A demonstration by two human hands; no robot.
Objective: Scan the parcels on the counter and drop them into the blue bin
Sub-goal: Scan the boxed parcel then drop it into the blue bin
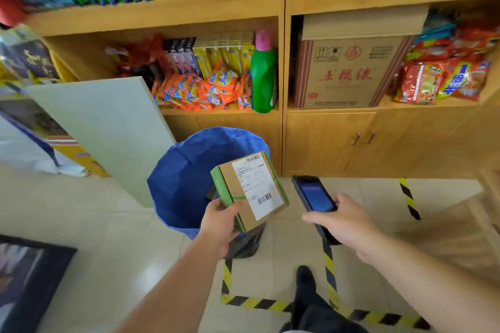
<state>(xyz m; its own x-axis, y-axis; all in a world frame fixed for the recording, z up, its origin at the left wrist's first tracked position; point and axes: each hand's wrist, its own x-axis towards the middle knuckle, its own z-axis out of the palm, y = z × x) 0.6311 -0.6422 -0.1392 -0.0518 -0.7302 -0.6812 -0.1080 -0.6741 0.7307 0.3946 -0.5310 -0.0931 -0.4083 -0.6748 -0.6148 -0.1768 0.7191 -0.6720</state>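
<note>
Over the blue bin [184, 178], the left hand [220, 220] grips a small parcel [250, 190] by its bottom edge; it looks light and stiff. The right hand [343, 222] holds the scanner [315, 194].

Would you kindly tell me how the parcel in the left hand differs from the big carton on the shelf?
The parcel is small, green-edged, tilted and held by the left hand; the carton is far larger, red-striped and rests upright on the shelf. The parcel bears a white barcode label; the carton has red characters. Both are brown cardboard.
</note>
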